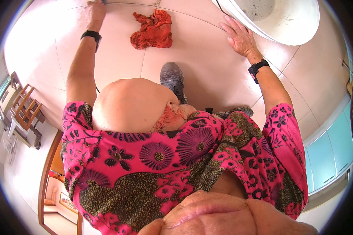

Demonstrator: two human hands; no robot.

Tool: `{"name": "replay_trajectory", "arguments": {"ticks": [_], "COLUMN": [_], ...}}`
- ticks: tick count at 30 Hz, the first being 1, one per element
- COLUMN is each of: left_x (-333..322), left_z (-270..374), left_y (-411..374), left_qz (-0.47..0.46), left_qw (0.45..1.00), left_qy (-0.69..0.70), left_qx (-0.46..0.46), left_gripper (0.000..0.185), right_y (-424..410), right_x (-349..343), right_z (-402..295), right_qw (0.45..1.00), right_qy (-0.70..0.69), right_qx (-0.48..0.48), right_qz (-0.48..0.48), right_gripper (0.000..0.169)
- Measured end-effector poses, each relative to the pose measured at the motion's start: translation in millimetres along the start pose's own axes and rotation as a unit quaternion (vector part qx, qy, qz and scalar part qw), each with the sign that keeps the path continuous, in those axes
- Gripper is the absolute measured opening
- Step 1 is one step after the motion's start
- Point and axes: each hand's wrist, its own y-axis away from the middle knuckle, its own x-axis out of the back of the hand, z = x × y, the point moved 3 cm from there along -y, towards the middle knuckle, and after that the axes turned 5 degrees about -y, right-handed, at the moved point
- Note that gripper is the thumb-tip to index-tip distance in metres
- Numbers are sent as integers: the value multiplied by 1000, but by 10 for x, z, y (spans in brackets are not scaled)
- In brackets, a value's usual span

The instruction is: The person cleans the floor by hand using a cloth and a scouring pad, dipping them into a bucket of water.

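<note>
A crumpled, wet-looking red cloth (154, 30) lies on the pale tiled floor (117, 58) between my hands. My left hand (94, 13) reaches to the floor at the top left. Its fingers are bent and partly cut off by the picture's edge, so what they may hold is unclear. My right hand (241, 38) is spread with its fingers apart and holds nothing. It is beside a white bucket (300, 29), close to its rim. Greyish water with bubbles (259, 8) shows inside the bucket.
My grey shoe (172, 76) stands just below the cloth. Turquoise cabinets (326, 155) line the right side. A wooden rack-like piece of furniture (25, 102) is at the left, above a wood-framed doorway (51, 176). Black bands circle both wrists.
</note>
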Motion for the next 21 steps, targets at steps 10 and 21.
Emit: {"name": "replay_trajectory", "arguments": {"ticks": [10, 21], "left_x": [1963, 221], "left_z": [527, -430], "left_y": [291, -4], "left_qz": [243, 152], "left_qw": [846, 913], "left_qy": [471, 330], "left_qx": [56, 184], "left_gripper": [19, 20], "right_y": [85, 50], "right_x": [21, 40], "right_z": [47, 24], "right_qw": [999, 999], "right_qy": [34, 33], "right_qx": [-14, -5], "right_qz": [-1, 7], "right_gripper": [75, 73]}}
